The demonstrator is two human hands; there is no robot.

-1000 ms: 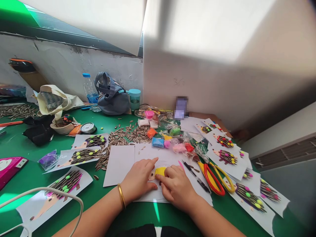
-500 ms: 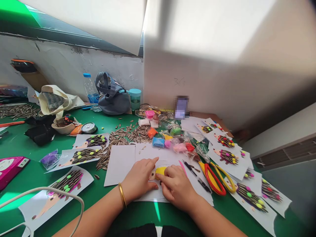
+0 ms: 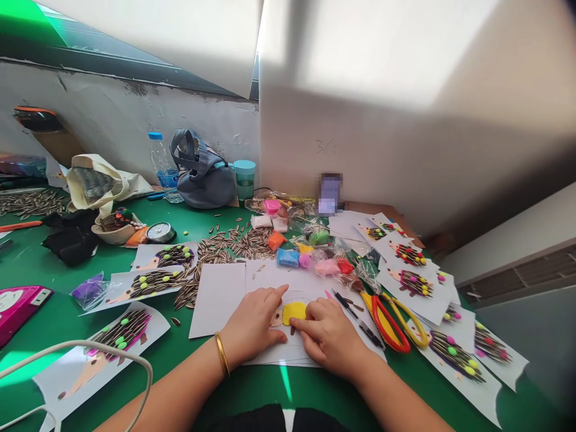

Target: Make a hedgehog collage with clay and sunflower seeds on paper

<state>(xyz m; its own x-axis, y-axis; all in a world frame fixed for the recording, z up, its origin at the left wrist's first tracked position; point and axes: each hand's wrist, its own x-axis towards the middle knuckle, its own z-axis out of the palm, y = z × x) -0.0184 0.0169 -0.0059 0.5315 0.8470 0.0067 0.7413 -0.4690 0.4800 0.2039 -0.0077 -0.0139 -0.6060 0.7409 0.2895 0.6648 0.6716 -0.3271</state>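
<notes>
A yellow clay patch [image 3: 294,314] lies flat on white paper [image 3: 270,278], joined to a beige clay head with a dark eye; a small brown piece sits under the patch. My right hand [image 3: 330,336] touches the lower edge of the yellow clay with its extended index finger, the other fingers curled. To the left of the head, my left hand [image 3: 258,321] rests on the paper, thumb and fingers apart, holding nothing. Its fingers partly cover the beige clay. A black pen [image 3: 357,318] lies right of my right hand.
Sunflower seeds [image 3: 225,245] and wrapped coloured clay [image 3: 288,258] lie behind the paper. Red-and-yellow scissors [image 3: 390,324] sit to the right. Finished hedgehog cards [image 3: 411,282] lie on both sides. A white cable [image 3: 148,366] loops at the front left.
My right hand has shifted slightly right, its index finger now more extended, uncovering more of the yellow clay and the brown piece. My left hand has barely moved.
</notes>
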